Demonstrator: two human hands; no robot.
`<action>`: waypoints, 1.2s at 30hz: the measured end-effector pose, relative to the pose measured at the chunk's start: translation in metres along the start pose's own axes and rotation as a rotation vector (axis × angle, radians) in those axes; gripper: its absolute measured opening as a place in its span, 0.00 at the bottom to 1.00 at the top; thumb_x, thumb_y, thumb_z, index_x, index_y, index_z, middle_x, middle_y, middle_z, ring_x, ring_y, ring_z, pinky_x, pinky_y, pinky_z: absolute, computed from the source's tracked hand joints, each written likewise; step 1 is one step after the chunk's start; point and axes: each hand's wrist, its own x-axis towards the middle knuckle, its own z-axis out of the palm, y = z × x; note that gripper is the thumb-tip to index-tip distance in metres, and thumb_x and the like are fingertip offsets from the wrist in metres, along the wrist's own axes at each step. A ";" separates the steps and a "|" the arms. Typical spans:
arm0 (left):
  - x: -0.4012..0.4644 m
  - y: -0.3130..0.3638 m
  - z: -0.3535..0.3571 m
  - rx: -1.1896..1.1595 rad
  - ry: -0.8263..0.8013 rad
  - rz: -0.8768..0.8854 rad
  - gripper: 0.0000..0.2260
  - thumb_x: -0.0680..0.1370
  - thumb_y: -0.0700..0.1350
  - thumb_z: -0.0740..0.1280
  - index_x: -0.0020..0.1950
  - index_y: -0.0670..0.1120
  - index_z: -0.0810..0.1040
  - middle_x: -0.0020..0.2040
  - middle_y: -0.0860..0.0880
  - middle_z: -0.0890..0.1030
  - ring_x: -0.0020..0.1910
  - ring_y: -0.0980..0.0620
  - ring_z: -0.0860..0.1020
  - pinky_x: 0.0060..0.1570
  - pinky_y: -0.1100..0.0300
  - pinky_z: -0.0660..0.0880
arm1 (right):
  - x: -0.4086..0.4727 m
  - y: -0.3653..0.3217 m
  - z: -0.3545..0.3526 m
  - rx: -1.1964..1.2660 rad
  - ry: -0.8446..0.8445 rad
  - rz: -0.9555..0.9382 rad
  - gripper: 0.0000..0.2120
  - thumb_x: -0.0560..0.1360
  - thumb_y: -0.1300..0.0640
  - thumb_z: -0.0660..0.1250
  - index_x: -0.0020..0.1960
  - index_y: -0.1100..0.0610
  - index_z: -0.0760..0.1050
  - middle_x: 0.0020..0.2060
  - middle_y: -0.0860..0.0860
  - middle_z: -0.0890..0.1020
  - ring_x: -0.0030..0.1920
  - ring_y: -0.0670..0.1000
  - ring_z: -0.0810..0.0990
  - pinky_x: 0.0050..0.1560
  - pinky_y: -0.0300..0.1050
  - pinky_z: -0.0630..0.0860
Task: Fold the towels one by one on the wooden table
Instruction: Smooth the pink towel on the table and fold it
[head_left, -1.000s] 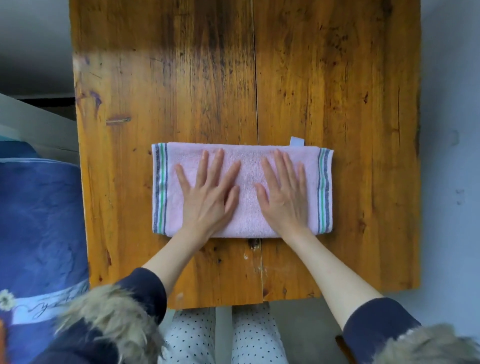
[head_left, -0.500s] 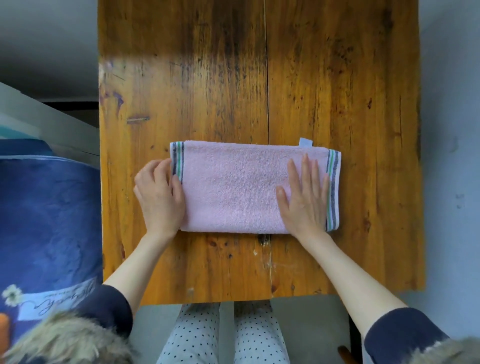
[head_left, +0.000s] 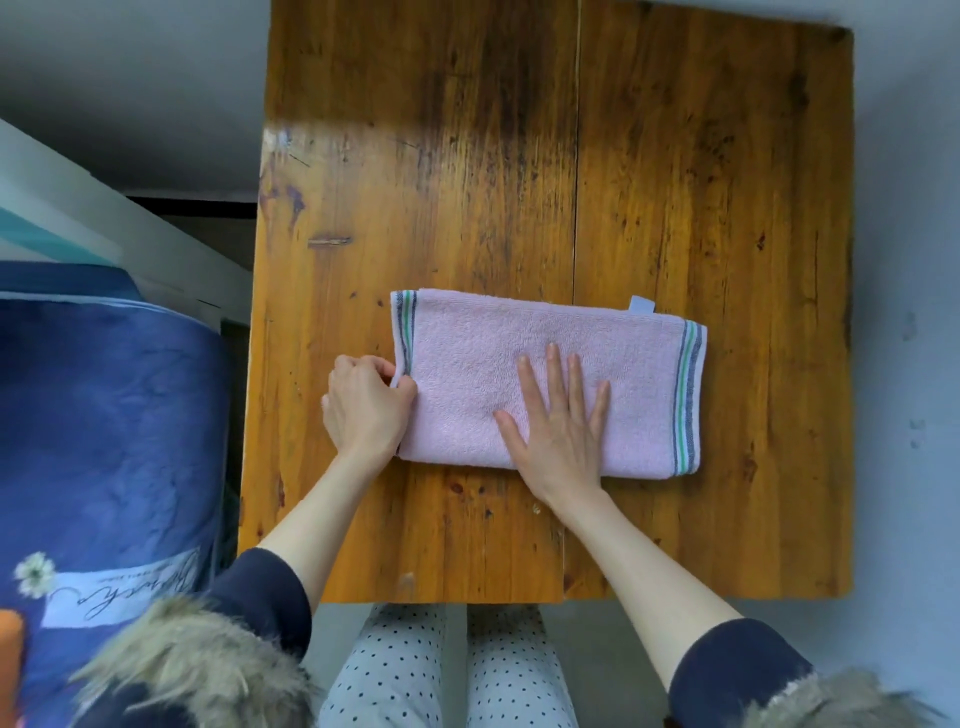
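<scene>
A pink towel (head_left: 613, 364) with grey and green end stripes lies folded into a long rectangle on the wooden table (head_left: 519, 156), near its front half. My left hand (head_left: 363, 405) is at the towel's left end and pinches that striped edge between thumb and curled fingers. Flat on the towel's middle, a little right of centre, my right hand (head_left: 561, 426) presses down with straight, spread fingers. A small white label sticks out of the towel's far edge at the right.
A dark blue bedcover (head_left: 104, 441) with a white printed band fills the space left of the table. Grey floor shows right of the table and beyond it. My knees in dotted trousers sit under the front edge.
My left hand went from flat on the towel's middle to its left end and now pinches the edge. My right hand slid right, then back toward the middle.
</scene>
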 end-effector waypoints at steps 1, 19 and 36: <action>0.000 0.001 -0.003 -0.026 0.003 0.006 0.06 0.72 0.47 0.66 0.46 0.46 0.78 0.51 0.46 0.76 0.49 0.43 0.74 0.48 0.51 0.72 | 0.000 0.000 -0.001 0.000 -0.001 -0.002 0.32 0.77 0.36 0.45 0.73 0.44 0.33 0.73 0.48 0.33 0.73 0.51 0.29 0.70 0.59 0.30; 0.023 0.009 -0.089 -0.412 -0.279 0.090 0.08 0.77 0.43 0.64 0.56 0.49 0.75 0.46 0.51 0.77 0.43 0.56 0.76 0.35 0.63 0.71 | 0.018 -0.018 -0.018 -0.047 -0.130 -0.037 0.34 0.76 0.33 0.44 0.74 0.43 0.34 0.74 0.49 0.33 0.73 0.54 0.30 0.69 0.66 0.33; -0.098 0.124 0.014 -0.200 -0.205 0.443 0.11 0.76 0.42 0.62 0.58 0.46 0.73 0.48 0.49 0.76 0.45 0.48 0.75 0.43 0.55 0.72 | -0.063 0.080 -0.044 0.893 0.018 0.181 0.14 0.80 0.57 0.58 0.64 0.54 0.73 0.60 0.49 0.77 0.60 0.46 0.75 0.59 0.37 0.72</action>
